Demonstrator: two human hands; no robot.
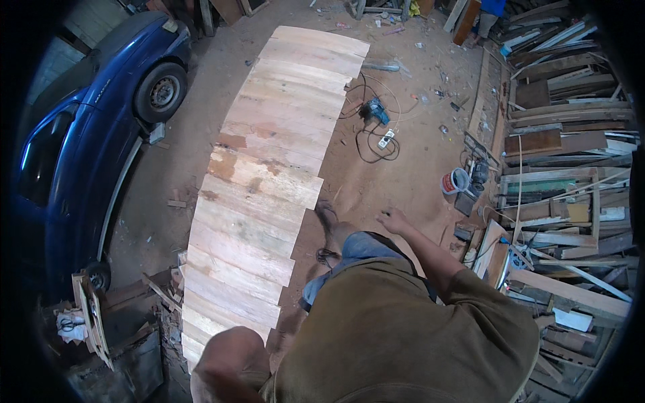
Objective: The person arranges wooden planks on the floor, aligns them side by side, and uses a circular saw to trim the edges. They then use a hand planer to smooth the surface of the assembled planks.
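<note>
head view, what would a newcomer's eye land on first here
The long run of pale boards, side by side just left of centre, would likely draw the eye first. Next come the dark blue car at the left and the piled wood along the right side.

The long panel of wooden planks (252, 191) is banded crosswise in cream, pale pink and tan, and blotched rusty brown near its middle. Deep blue is shown by the glossy metal car (94, 134) left of the panel; right of the panel, a compact teal-and-black power tool (376, 111) and a round red-and-white bucket (453, 182) are seen.
</note>
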